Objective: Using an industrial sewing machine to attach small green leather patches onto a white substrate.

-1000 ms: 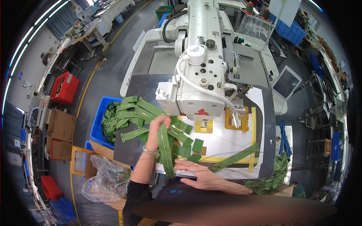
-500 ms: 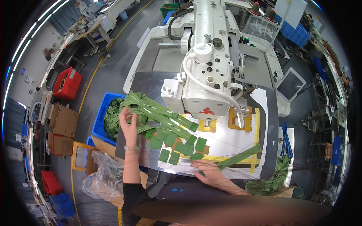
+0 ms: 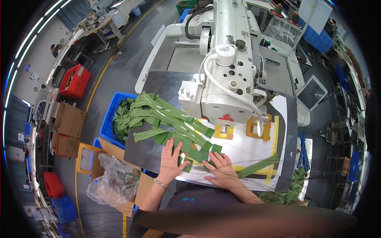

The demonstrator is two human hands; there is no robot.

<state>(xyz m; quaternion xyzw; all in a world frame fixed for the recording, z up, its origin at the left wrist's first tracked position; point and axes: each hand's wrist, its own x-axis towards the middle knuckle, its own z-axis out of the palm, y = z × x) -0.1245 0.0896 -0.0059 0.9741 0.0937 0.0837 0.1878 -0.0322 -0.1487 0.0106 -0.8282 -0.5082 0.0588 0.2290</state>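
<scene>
- A blue bin point(image 3: 108, 123) on the left holds more green strips.
- The green strips point(image 3: 170, 117) fan across the dark table point(image 3: 137, 152), their near ends under both hands.
- Left hand point(image 3: 171, 158) and right hand point(image 3: 223, 169) lie flat, fingers spread, gripping nothing.
- The strips are flat fabric bands; the white sewing machine point(image 3: 228, 79) stands just beyond.

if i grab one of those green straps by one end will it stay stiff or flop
Probably flop: the green straps are thin and flat, and some drape off the table edge into the blue bin. Likely light, since both hands, left hand and right hand, press them flat. They may slide on the smooth top.
</scene>
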